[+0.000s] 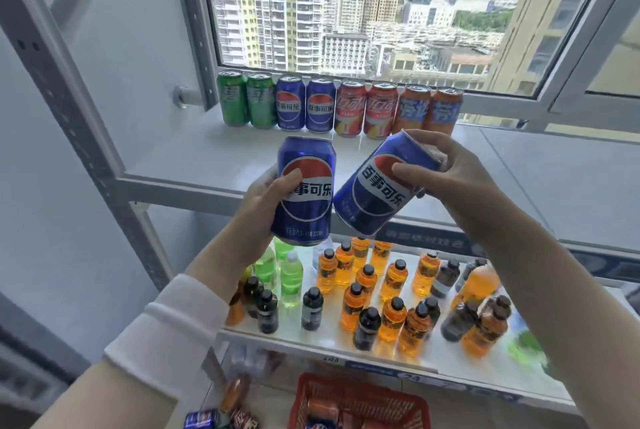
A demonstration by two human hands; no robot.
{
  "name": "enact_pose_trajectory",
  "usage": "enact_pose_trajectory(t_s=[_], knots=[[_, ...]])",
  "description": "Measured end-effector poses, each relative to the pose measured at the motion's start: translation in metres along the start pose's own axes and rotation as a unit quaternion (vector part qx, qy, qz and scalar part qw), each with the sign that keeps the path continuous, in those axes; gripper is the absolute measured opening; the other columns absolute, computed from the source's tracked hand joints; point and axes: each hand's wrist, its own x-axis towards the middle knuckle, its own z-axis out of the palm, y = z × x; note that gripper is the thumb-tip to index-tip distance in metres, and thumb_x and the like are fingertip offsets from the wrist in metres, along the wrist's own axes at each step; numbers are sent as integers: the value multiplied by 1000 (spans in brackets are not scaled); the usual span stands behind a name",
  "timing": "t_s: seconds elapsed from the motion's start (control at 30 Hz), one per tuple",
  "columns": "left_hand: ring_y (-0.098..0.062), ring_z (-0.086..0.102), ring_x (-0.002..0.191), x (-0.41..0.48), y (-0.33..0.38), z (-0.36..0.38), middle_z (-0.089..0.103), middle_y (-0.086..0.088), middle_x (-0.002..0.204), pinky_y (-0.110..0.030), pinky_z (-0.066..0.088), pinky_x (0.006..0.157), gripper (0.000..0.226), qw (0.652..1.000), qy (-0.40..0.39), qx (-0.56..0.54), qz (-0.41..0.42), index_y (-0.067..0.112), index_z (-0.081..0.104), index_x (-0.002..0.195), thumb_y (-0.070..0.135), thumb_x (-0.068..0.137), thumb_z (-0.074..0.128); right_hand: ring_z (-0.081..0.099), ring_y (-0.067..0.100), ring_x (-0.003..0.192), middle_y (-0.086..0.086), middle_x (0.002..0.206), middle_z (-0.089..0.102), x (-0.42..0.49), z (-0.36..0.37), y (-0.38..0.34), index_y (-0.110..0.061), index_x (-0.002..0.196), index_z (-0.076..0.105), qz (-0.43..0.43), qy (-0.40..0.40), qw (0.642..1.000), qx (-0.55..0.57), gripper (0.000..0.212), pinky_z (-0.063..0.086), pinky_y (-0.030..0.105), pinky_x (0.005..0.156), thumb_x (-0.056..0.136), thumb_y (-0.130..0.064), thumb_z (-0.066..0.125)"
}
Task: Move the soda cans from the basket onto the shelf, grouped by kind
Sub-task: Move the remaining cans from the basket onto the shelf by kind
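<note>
**Two blue cola cans held up before the top shelf**

White cloth sleeve (166, 321) covers the left forearm, near and to the left. The left hand (258, 201) grips a blue aluminium cola can (304, 193) round its side, with the thumb across the label. This can is upright, its long axis vertical and its top uppermost. The right hand (450, 172) grips a second blue cola can (375, 188), fingers curled over its upper end and thumb on the label. Its long axis tilts, the top pointing up and right, the base down and left.

Both cans hang in the air before the near edge of the white metal top shelf (194, 162). Along the shelf's far edge, by the window, stand an upright green pair (247, 99), blue pair (306, 104), red pair (365, 108) and orange pair (429, 110). Lower down, orange, green and dark plastic bottles (391, 290) crowd another shelf. The red mesh basket (301, 401) sits at the near bottom, its contents blurred.
</note>
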Motion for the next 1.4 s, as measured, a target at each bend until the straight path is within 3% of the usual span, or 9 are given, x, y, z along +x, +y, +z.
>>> enact_pose_trajectory(t_s=[0.1, 0.2, 0.3, 0.57, 0.67, 0.8, 0.97, 1.17, 1.4], knots=[[-18, 67, 74, 13, 0, 3, 71, -2, 82, -32, 55, 69, 46, 1000, -5, 19, -11, 14, 59, 101, 40, 63, 65, 61, 11, 83, -1, 101, 65, 19, -2, -2, -16, 120, 53, 6, -16, 1000, -18, 70, 48, 15, 57, 56, -35, 75], [-18, 67, 73, 29, 0, 4, 71, -2, 81, -29, 56, 63, 57, 1000, -9, 22, -5, 14, 57, 102, 46, 55, 64, 64, 4, 73, -4, 96, 67, 36, 2, -3, -16, 115, 54, 10, -27, 999, -29, 56, 47, 13, 54, 65, -25, 78], [-19, 68, 76, 49, 2, -1, 71, -3, 85, -28, 55, 64, 58, 999, -25, 22, 8, 13, 57, 105, 44, 56, 65, 66, -1, 68, -5, 93, 70, 51, 10, -3, -19, 110, 57, 13, -29, 999, -30, 57, 48, 13, 54, 59, -31, 77], [-9, 69, 81, 106, 5, -41, 73, 8, 86, -20, 53, 69, 31, 996, -70, 54, 32, 20, 55, 107, 29, 77, 54, 64, 5, 68, -1, 90, 70, 103, 32, 2, -20, 106, 59, 14, -18, 1000, -9, 58, 46, 14, 52, 52, -33, 75], [-12, 68, 88, 129, 4, -65, 73, 8, 94, -21, 52, 71, 39, 995, -93, 35, 25, 23, 52, 113, 32, 76, 61, 65, 8, 72, 2, 96, 69, 128, 43, 5, -22, 105, 59, 17, -27, 999, -4, 52, 45, 13, 53, 56, -25, 76], [-12, 67, 96, 158, 7, -94, 71, 7, 102, -22, 52, 76, 80, 991, -129, 43, 0, 24, 49, 118, 57, 52, 81, 68, 4, 74, 1, 101, 67, 161, 57, 11, -22, 109, 58, 19, -31, 999, -13, 58, 47, 12, 55, 54, -24, 78], [-25, 58, 113, 195, 3, -121, 66, -1, 114, -43, 46, 98, 81, 989, -122, 86, 1, 22, 52, 120, 60, 54, 79, 69, 7, 83, -1, 102, 69, 198, 70, 25, -14, 118, 56, 29, -27, 999, -30, 63, 51, 15, 61, 60, -15, 81], [-23, 53, 121, 225, -5, -137, 59, -5, 127, -37, 46, 99, 83, 985, -126, 118, -9, 19, 46, 130, 49, 61, 80, 67, 11, 92, -4, 108, 66, 231, 75, 35, -18, 119, 55, 39, -17, 997, -64, 67, 54, 19, 66, 57, -16, 83], [-21, 47, 128, 233, -5, -144, 52, -6, 136, -47, 35, 108, 89, 980, -146, 133, -8, 20, 39, 136, 52, 63, 78, 66, 16, 96, -2, 109, 66, 242, 77, 46, -19, 117, 55, 38, -25, 996, -80, 64, 55, 27, 76, 60, -13, 83]])
